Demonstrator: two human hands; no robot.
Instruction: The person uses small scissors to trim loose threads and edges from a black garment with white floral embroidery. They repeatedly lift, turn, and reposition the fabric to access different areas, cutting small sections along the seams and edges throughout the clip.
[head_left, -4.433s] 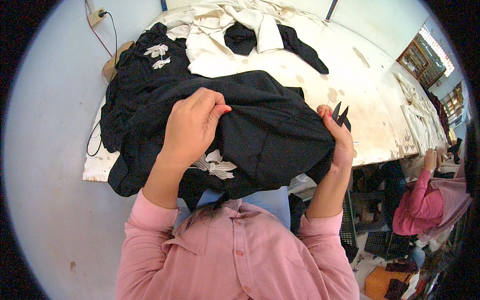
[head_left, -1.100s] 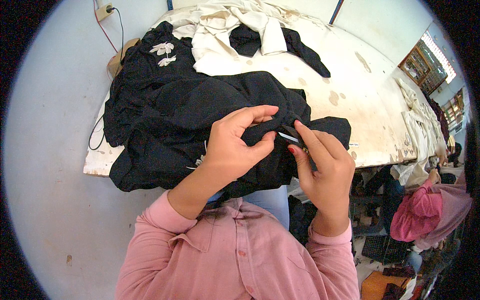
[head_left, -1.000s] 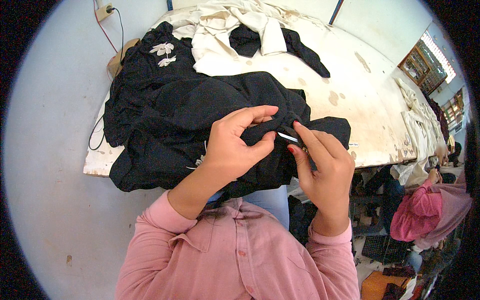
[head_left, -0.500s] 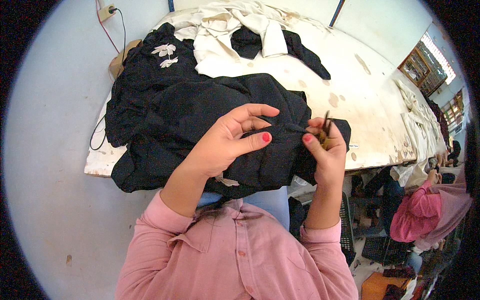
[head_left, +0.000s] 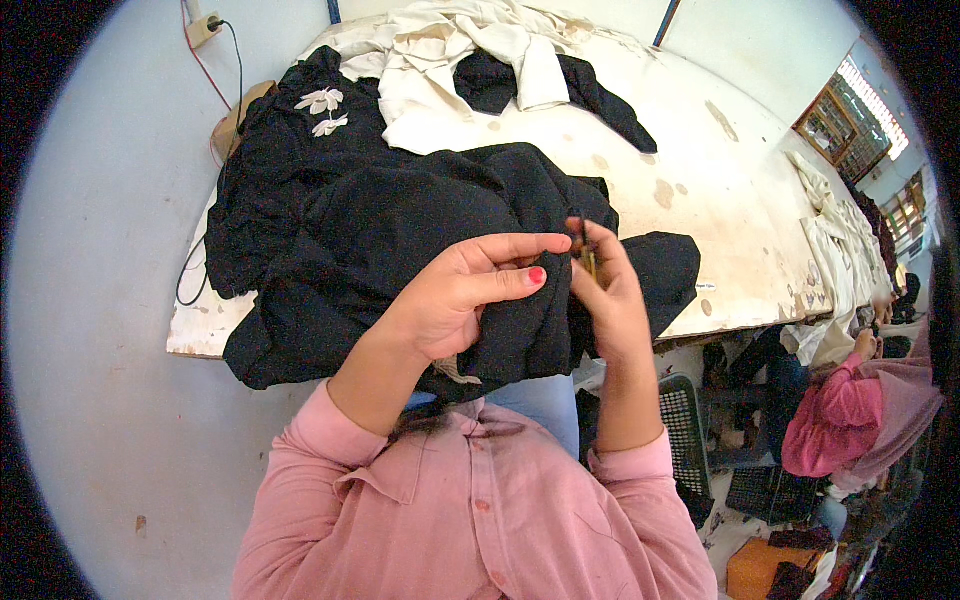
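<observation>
A large black garment [head_left: 410,210] lies bunched on the table in front of me and hangs over its near edge. My left hand [head_left: 455,292] pinches a raised fold of it between thumb and fingers. Close by, my right hand [head_left: 612,295] is closed around small thread snips [head_left: 588,262] with dark blades and a yellowish body. Its fingertips come right up to the pinched fold; whether they also hold cloth I cannot tell. White flower appliqués [head_left: 322,100] show on the garment's far left part.
Cream cloth [head_left: 430,75] is heaped at the back of the stained white table [head_left: 740,220]. A cable runs to a wall socket [head_left: 204,30] at left. To the right, a person in pink [head_left: 835,420] works near dark plastic crates [head_left: 683,430].
My left thumb and fingers, apart before, have closed on the black cloth. My right hand has moved left with the snips, up to the left fingertips.
</observation>
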